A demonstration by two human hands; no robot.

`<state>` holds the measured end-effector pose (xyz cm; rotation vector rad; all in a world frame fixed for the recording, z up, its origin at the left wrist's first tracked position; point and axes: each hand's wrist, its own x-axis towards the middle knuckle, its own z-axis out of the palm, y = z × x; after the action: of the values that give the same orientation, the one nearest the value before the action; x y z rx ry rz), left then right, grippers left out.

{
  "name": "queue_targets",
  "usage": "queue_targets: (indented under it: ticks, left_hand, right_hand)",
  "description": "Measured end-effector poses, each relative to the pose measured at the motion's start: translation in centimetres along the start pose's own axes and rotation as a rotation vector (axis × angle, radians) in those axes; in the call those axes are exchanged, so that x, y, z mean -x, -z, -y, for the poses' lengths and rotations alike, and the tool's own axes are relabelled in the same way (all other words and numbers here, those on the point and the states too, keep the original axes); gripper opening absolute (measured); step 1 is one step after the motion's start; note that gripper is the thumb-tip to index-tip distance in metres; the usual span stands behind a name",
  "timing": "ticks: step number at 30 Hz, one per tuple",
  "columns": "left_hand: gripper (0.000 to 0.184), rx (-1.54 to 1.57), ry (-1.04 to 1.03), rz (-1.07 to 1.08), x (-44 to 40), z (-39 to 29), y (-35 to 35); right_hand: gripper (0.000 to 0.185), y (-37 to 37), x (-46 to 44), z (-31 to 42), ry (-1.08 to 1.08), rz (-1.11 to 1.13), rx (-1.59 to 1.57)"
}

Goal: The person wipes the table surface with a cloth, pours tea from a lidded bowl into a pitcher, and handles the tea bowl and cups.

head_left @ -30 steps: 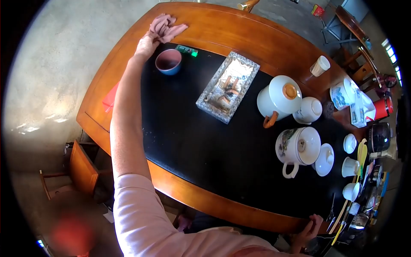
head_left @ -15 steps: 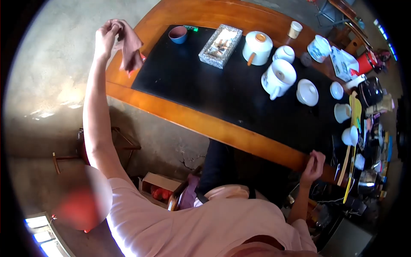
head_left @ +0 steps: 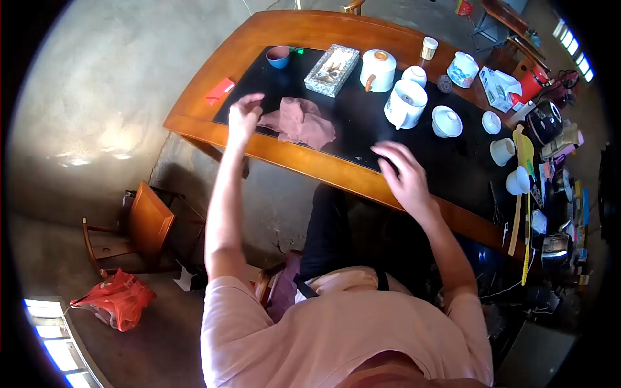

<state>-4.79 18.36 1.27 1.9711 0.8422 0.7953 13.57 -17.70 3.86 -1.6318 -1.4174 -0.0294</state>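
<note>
A crumpled mauve cloth lies on the black table mat near the front edge. Just left of it is my left hand, with fingertips and thumb apart; the cloth's left end comes close to this hand, and I cannot tell whether they touch. My right hand hovers over the front edge, right of the cloth, fingers spread and holding nothing. Beyond the cloth stand a speckled stone-look tray with small items in it and a blue cup. A white mug is above my right hand.
A red packet lies at the table's left end. White teapot, lidded bowl and several cups stand farther right. Tools and a kettle crowd the right end. A wooden chair and red plastic bag are on the floor.
The cloth, earlier held up in my left hand past the table's left end, now lies on the mat. My left hand moved right and down; my right hand came left from the table's edge.
</note>
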Motion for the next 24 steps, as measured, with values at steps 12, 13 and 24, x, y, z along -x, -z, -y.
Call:
queue_targets:
  ticks: [12, 13, 24]
  left_hand:
    - [0.058, -0.782, 0.347, -0.357, 1.2, 3.6, -4.5]
    - [0.06, -0.777, 0.366, -0.349, 1.3, 3.6, -4.6]
    - [0.061, -0.777, 0.367, -0.296, 1.8, 3.2, -4.3]
  right_hand:
    - [0.055, -25.1, -14.2, -8.8, 0.24, 0.349, 0.366]
    - [0.054, -24.4, -14.1, -8.4, 0.221, 0.38, 0.336]
    - [0.046, -4.6, -2.1, -8.3, 0.173, 0.515, 0.388]
